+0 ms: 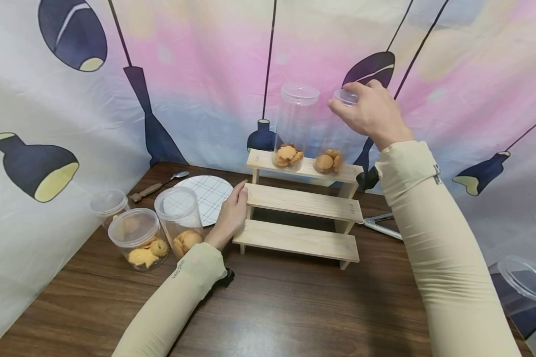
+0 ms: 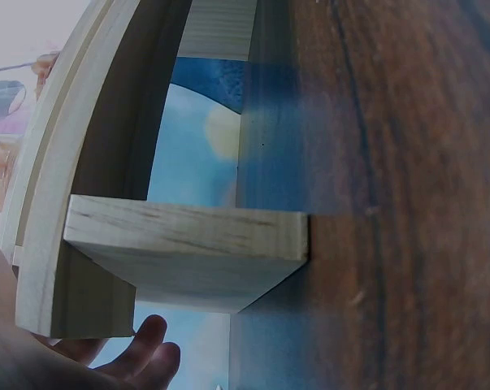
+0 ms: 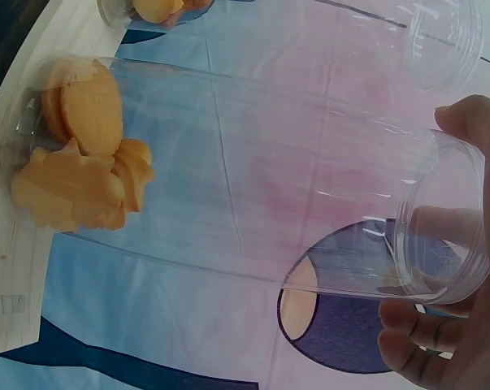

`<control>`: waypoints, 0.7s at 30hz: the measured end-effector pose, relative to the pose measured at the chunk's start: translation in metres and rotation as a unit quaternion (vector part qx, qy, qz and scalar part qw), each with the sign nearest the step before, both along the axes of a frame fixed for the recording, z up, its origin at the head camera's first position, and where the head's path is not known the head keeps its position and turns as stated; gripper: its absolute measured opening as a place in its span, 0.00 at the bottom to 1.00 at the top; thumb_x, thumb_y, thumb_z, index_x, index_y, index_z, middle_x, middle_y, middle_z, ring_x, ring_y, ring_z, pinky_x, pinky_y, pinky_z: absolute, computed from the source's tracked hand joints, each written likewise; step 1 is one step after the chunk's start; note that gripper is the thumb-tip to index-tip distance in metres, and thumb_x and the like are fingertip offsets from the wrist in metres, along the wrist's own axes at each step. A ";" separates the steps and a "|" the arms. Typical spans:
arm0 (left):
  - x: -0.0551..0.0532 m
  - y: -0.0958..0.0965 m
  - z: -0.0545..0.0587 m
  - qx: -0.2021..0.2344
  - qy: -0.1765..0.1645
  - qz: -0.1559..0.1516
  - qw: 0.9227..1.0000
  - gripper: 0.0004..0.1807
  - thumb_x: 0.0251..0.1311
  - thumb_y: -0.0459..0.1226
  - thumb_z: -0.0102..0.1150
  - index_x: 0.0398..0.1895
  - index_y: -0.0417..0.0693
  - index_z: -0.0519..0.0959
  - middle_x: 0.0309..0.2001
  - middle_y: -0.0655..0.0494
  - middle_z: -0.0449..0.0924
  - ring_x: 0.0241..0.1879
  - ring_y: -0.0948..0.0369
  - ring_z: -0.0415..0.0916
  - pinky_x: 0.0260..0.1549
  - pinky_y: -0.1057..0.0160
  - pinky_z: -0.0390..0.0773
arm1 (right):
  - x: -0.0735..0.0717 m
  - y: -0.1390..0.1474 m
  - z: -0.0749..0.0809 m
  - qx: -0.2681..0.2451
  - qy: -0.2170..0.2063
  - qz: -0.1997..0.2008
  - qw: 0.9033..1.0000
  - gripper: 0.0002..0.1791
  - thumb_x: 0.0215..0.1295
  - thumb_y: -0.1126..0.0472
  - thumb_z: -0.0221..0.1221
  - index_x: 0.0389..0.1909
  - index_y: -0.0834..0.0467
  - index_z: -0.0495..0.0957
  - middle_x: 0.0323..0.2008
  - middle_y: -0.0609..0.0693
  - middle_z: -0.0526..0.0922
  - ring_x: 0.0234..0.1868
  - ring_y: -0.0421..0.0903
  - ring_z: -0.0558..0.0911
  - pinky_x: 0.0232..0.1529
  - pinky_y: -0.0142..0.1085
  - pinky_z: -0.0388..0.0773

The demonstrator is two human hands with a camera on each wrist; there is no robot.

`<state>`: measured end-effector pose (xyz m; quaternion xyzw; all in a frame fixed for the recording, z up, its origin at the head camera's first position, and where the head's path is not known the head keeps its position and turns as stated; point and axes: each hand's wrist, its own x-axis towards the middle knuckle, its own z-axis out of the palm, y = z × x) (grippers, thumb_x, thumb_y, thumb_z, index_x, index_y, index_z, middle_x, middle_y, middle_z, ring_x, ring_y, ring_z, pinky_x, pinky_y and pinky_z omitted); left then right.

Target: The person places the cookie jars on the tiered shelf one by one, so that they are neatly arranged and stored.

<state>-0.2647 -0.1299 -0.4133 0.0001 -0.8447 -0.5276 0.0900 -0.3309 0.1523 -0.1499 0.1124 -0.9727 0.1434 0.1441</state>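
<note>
A three-tier wooden shelf stands on the table. My left hand grips its left end; in the left wrist view the fingers curl beside the board's end. On the top tier stand two tall clear jars with cookies in the bottom. My right hand holds the right-hand jar by its clear lid, fingers and thumb around the rim. Its base, with several cookies, sits at the top board. The other jar stands upright to its left.
Three lidded cookie jars stand at the left, beside a round checked plate and a wooden-handled spoon. Metal tongs lie right of the shelf. Another clear container is at the far right. A printed curtain hangs behind.
</note>
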 end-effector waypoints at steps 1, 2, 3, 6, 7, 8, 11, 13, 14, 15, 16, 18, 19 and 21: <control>0.000 0.000 0.000 0.000 -0.001 -0.001 1.000 0.31 0.76 0.60 0.26 0.77 0.64 0.58 0.74 0.51 0.63 0.72 0.48 0.59 0.71 0.47 0.59 | 0.000 0.000 0.000 0.000 -0.001 -0.001 1.000 0.45 0.63 0.26 0.45 0.75 0.48 0.63 0.70 0.63 0.64 0.65 0.62 0.67 0.62 0.59 0.66; 0.000 0.000 0.000 -0.001 -0.002 -0.001 1.000 0.31 0.76 0.60 0.26 0.77 0.64 0.59 0.74 0.50 0.63 0.72 0.48 0.59 0.71 0.47 0.59 | 0.000 0.000 0.000 0.000 -0.002 -0.002 1.000 0.45 0.63 0.26 0.45 0.75 0.47 0.63 0.70 0.63 0.64 0.65 0.62 0.67 0.62 0.59 0.66; 0.000 0.000 0.000 -0.002 -0.003 0.000 1.000 0.31 0.76 0.60 0.26 0.77 0.64 0.59 0.73 0.51 0.64 0.72 0.48 0.59 0.71 0.47 0.59 | 0.000 0.000 0.000 0.000 -0.004 -0.002 1.000 0.45 0.63 0.26 0.45 0.75 0.47 0.63 0.70 0.63 0.64 0.66 0.62 0.67 0.62 0.60 0.65; 0.000 -0.001 0.000 -0.005 -0.005 0.000 1.000 0.31 0.76 0.59 0.26 0.77 0.64 0.59 0.73 0.51 0.64 0.72 0.48 0.60 0.71 0.47 0.60 | 0.000 0.000 -0.001 0.000 -0.006 -0.004 1.000 0.45 0.63 0.26 0.45 0.76 0.47 0.62 0.70 0.63 0.63 0.66 0.62 0.66 0.62 0.60 0.65; 0.000 -0.001 0.000 -0.006 -0.005 0.001 1.000 0.31 0.76 0.60 0.26 0.77 0.64 0.59 0.73 0.51 0.64 0.72 0.48 0.60 0.71 0.47 0.60 | 0.000 0.000 -0.001 0.000 -0.007 -0.004 1.000 0.45 0.63 0.26 0.45 0.76 0.47 0.62 0.70 0.63 0.63 0.66 0.62 0.66 0.62 0.59 0.65; 0.000 -0.001 -0.001 -0.007 -0.006 0.002 1.000 0.31 0.76 0.60 0.26 0.77 0.64 0.59 0.73 0.51 0.64 0.72 0.48 0.60 0.70 0.47 0.60 | 0.000 0.000 -0.001 0.000 -0.006 -0.005 1.000 0.45 0.63 0.26 0.45 0.76 0.47 0.62 0.70 0.63 0.63 0.66 0.62 0.66 0.62 0.59 0.65; 0.000 -0.001 -0.001 -0.006 -0.006 -0.001 1.000 0.31 0.76 0.60 0.26 0.77 0.65 0.58 0.74 0.51 0.63 0.72 0.48 0.59 0.71 0.47 0.60 | 0.000 0.000 -0.001 0.002 -0.008 -0.007 1.000 0.45 0.63 0.26 0.45 0.76 0.46 0.62 0.70 0.63 0.63 0.66 0.62 0.66 0.62 0.59 0.65; 0.000 0.000 -0.001 -0.005 -0.006 0.000 1.000 0.32 0.76 0.60 0.25 0.77 0.65 0.58 0.74 0.51 0.63 0.73 0.48 0.59 0.71 0.47 0.59 | 0.000 -0.001 0.000 0.003 -0.010 -0.009 1.000 0.45 0.63 0.26 0.44 0.76 0.46 0.61 0.71 0.63 0.62 0.66 0.62 0.66 0.62 0.60 0.65; -0.001 0.000 -0.001 -0.004 -0.006 0.001 1.000 0.32 0.76 0.60 0.25 0.77 0.65 0.58 0.74 0.51 0.63 0.73 0.48 0.59 0.71 0.48 0.59 | 0.000 -0.001 0.000 0.005 -0.012 -0.010 1.000 0.45 0.63 0.26 0.44 0.76 0.46 0.61 0.71 0.63 0.62 0.66 0.62 0.66 0.62 0.60 0.65; -0.001 0.000 -0.001 -0.004 -0.006 0.000 1.000 0.32 0.76 0.60 0.25 0.78 0.65 0.58 0.74 0.51 0.63 0.73 0.48 0.59 0.71 0.47 0.59 | 0.000 -0.001 0.000 0.006 -0.014 -0.011 1.000 0.45 0.63 0.25 0.44 0.76 0.46 0.60 0.71 0.63 0.61 0.66 0.62 0.66 0.62 0.60 0.65; -0.001 0.001 -0.001 -0.003 -0.005 0.000 1.000 0.32 0.76 0.60 0.25 0.77 0.65 0.58 0.74 0.51 0.63 0.73 0.48 0.59 0.71 0.47 0.59 | 0.000 -0.001 0.000 0.007 -0.016 -0.012 1.000 0.45 0.63 0.25 0.44 0.77 0.46 0.60 0.71 0.63 0.61 0.67 0.62 0.65 0.62 0.60 0.65; -0.001 0.002 -0.001 -0.002 -0.006 0.001 1.000 0.32 0.76 0.60 0.26 0.77 0.65 0.58 0.74 0.51 0.63 0.73 0.48 0.59 0.71 0.47 0.59 | 0.000 0.000 0.001 0.011 -0.020 -0.014 1.000 0.46 0.63 0.25 0.43 0.77 0.45 0.59 0.71 0.63 0.61 0.67 0.62 0.65 0.63 0.60 0.64; -0.001 0.002 -0.002 -0.003 -0.006 -0.001 1.000 0.32 0.76 0.60 0.25 0.78 0.64 0.58 0.74 0.51 0.63 0.73 0.48 0.59 0.71 0.47 0.59 | 0.000 0.000 0.001 0.013 -0.022 -0.015 1.000 0.46 0.63 0.25 0.43 0.77 0.45 0.59 0.72 0.63 0.61 0.67 0.63 0.65 0.63 0.60 0.64; -0.001 0.002 -0.002 -0.003 -0.006 -0.001 1.000 0.32 0.76 0.60 0.26 0.77 0.64 0.58 0.74 0.51 0.63 0.72 0.48 0.59 0.71 0.47 0.59 | 0.001 0.001 0.001 0.015 -0.025 -0.016 0.999 0.46 0.63 0.24 0.42 0.77 0.45 0.58 0.72 0.63 0.61 0.68 0.63 0.64 0.63 0.60 0.64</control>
